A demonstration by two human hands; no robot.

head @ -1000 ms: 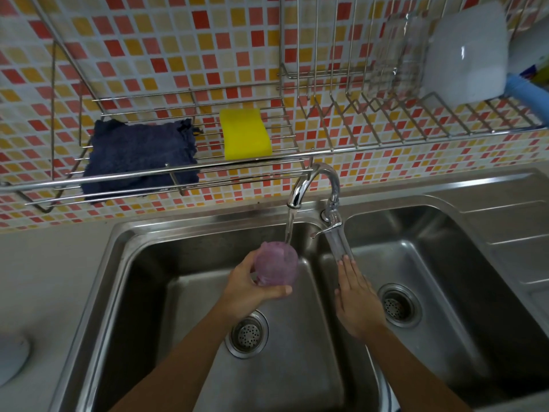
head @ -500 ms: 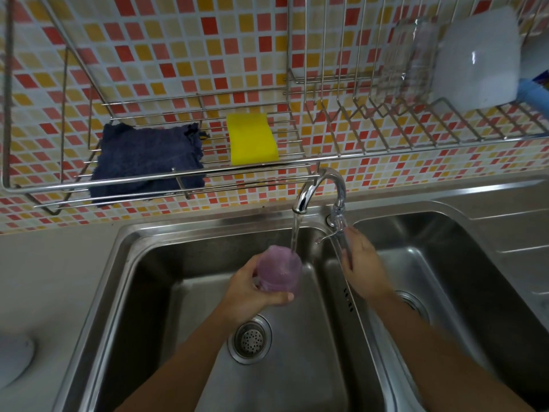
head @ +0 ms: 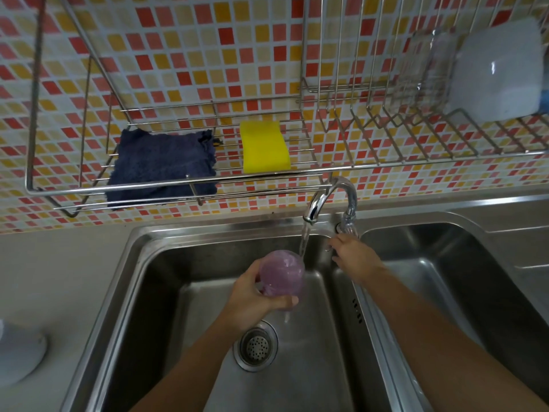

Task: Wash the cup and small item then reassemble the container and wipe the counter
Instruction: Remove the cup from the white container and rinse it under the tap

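My left hand [head: 252,298] grips a translucent purple cup [head: 282,272] over the left sink basin [head: 166,292], held under the stream of water running from the chrome faucet [head: 329,197]. The water strikes the cup's far right edge. My right hand [head: 353,257] rests on the faucet's lever handle [head: 346,230] at the divider between the two basins, fingers curled over it. A white rounded object [head: 17,352] lies on the counter at the far left, partly cut off by the frame edge.
A wire rack [head: 297,171] hangs on the tiled wall above the sink, holding a dark blue cloth [head: 163,165], a yellow sponge [head: 264,147], a clear glass [head: 421,66] and a white container [head: 499,66]. The right basin [head: 430,263] and the drain [head: 255,347] sit below.
My right hand rose from above the right basin to the faucet handle. The cup stayed under the stream in my left hand. The view shifted slightly downward.
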